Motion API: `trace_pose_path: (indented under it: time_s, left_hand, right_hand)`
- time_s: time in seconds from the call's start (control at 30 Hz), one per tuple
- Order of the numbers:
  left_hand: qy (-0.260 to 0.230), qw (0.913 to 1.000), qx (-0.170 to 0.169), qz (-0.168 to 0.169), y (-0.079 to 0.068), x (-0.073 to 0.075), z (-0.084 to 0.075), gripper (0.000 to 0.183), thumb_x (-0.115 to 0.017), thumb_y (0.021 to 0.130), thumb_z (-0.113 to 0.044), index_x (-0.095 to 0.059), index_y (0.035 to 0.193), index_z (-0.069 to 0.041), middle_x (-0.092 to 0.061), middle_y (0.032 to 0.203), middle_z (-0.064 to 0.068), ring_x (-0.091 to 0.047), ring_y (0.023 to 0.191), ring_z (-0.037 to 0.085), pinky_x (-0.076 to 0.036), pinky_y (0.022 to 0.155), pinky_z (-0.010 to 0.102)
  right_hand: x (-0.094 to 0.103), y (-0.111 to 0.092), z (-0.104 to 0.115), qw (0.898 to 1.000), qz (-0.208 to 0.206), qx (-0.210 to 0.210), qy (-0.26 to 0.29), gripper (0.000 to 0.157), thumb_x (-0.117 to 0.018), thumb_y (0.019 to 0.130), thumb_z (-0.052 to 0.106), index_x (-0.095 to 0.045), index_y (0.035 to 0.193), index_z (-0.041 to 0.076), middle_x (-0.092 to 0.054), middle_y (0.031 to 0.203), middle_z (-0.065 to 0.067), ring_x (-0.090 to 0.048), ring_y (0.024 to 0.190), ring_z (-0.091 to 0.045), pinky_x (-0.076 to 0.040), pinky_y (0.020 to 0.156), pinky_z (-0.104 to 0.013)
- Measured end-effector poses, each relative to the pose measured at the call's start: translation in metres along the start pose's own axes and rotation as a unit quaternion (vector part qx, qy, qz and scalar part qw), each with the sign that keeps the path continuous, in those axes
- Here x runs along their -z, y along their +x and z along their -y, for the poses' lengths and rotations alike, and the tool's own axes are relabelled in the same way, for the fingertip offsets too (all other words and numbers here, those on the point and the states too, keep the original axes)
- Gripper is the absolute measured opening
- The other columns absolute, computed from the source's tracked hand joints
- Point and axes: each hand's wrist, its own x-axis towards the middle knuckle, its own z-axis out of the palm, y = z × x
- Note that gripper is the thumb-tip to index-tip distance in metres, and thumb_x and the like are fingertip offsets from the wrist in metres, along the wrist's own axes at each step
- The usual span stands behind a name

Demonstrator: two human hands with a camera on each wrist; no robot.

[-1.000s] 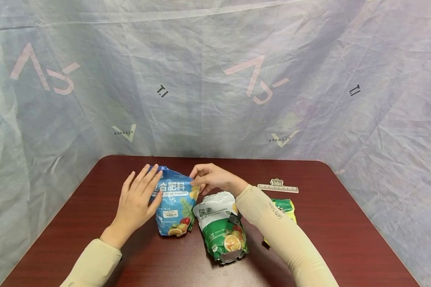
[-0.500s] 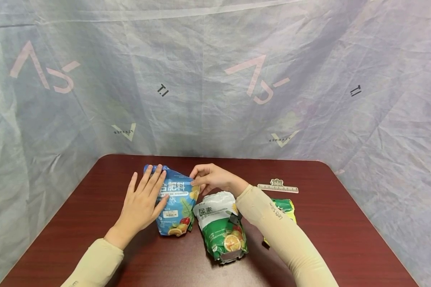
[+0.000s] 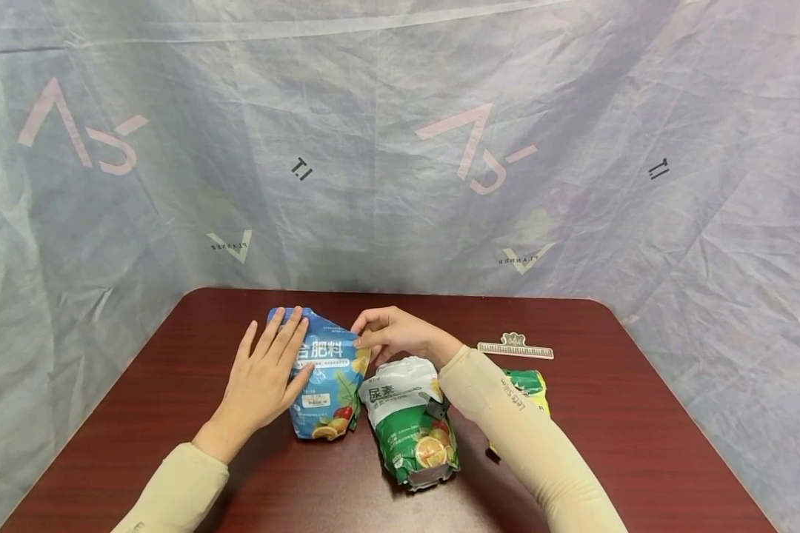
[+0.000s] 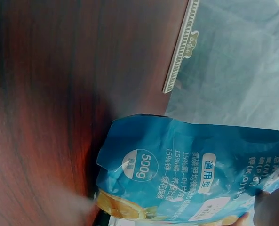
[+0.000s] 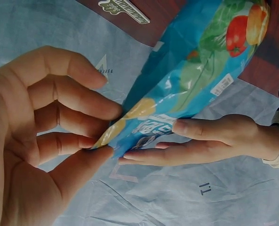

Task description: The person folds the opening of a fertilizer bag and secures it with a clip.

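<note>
A blue fertilizer bag (image 3: pixel 327 385) stands on the table at centre left. Across its upper left front lies my left hand (image 3: pixel 267 370), fingers straight and spread. My right hand (image 3: pixel 393 333) pinches the bag's upper right edge between thumb and fingers, which the right wrist view shows closely, with the left hand (image 5: pixel 214 141) flat against the bag. In the left wrist view the blue bag (image 4: pixel 177 165) displays a "500g" mark. Just right of it, a green and white bag (image 3: pixel 407 422) leans back, a small black clip (image 3: pixel 436 407) on its side.
A yellow and green packet (image 3: pixel 530 385) lies to the right, partly hidden by my right sleeve (image 3: pixel 520 414). Behind it rests a pale ruler-shaped clip (image 3: pixel 515 348). The dark red table (image 3: pixel 640 444) ends at a grey cloth backdrop (image 3: pixel 373 185).
My left hand has slid slightly right, farther over the front of the blue bag, and the bag's upper left corner shows more. My right hand keeps its pinch in place.
</note>
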Motion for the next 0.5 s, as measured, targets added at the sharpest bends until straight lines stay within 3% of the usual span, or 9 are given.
trace_pose_path:
  time_s: [0.2,0.5]
  left_hand:
    - [0.000,0.9999,-0.001,0.014,0.0004,0.0015,0.0011,0.065,-0.031,0.095,-0.049,-0.032,0.141,-0.003,-0.027,0.147,0.011,-0.022,0.135,0.031,-0.011,0.106,0.053]
    - [0.003,0.9997,-0.009,0.023,-0.0006,0.0029,0.0035,0.064,-0.030,0.095,-0.049,-0.033,0.141,-0.004,-0.028,0.147,0.011,-0.025,0.133,0.031,-0.013,0.106,0.053]
  right_hand:
    - [-0.0005,-0.0010,0.0005,1.000,0.005,0.000,0.001,0.015,-0.061,0.087,0.008,-0.058,0.102,0.006,-0.060,0.078,-0.008,-0.052,0.083,-0.053,-0.052,0.065,-0.043]
    - [-0.0002,-0.0013,0.0002,1.000,0.011,0.002,0.005,0.015,-0.061,0.087,0.008,-0.058,0.102,0.006,-0.061,0.078,-0.007,-0.049,0.086,-0.056,-0.052,0.065,-0.042]
